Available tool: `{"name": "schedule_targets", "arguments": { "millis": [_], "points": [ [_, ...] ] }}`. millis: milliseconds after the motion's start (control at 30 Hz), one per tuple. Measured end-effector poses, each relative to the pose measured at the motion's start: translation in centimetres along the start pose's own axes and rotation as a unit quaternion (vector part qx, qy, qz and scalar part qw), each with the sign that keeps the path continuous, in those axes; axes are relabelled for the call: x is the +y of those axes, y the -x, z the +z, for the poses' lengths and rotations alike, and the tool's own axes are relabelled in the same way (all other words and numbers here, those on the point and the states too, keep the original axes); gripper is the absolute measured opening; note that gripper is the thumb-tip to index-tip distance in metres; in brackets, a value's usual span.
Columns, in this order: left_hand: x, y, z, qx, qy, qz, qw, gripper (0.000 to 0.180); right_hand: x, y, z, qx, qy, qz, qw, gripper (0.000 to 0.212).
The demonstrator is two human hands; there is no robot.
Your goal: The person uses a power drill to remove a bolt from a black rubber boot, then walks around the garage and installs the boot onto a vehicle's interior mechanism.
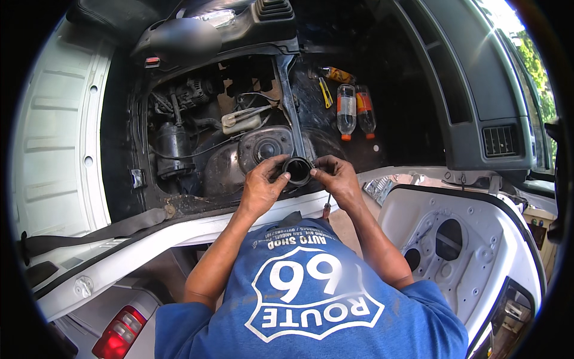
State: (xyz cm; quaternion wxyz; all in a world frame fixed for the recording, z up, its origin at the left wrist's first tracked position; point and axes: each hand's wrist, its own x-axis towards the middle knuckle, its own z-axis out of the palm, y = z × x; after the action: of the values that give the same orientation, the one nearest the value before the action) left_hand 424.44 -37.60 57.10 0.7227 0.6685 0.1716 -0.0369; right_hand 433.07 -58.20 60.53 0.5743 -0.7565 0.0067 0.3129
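Observation:
Between my two hands is a black, short tubular ring point(297, 160) that looks like rubber, with its round opening turned up toward me. My left hand point(263, 186) pinches its left side with thumb and fingertips. On the opposite side, the thumb and fingers of my right hand point(339, 182) close on the rim. A thin screwdriver-like tool point(327, 206) shows just below my right hand; whether that hand also holds it, I cannot tell. The ring is above the near edge of the vehicle's open engine bay, close to a round-topped metal housing point(265, 148).
Inside the bay are a dark cylinder point(175, 143), a whitish reservoir point(242, 121) and cables. Plastic bottles point(346, 112) and a yellow utility knife point(325, 93) lie on the black floor beyond. A white door point(472, 239) stands open at right; a belt strap point(101, 233) crosses the left.

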Motion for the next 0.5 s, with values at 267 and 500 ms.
{"name": "schedule_targets", "arguments": {
  "millis": [267, 500],
  "points": [
    [0.9, -0.9, -0.7, 0.032, -0.195, 0.085, 0.977, 0.027, 1.0, -0.5, -0.2, -0.024, 0.015, 0.006, 1.000, 0.022],
    [2.3, -0.5, -1.6, -0.022, -0.085, -0.102, 0.991, 0.026, 1.1, -0.5, 0.2, -0.035, -0.006, 0.010, 0.999, 0.021]
  ]
}}
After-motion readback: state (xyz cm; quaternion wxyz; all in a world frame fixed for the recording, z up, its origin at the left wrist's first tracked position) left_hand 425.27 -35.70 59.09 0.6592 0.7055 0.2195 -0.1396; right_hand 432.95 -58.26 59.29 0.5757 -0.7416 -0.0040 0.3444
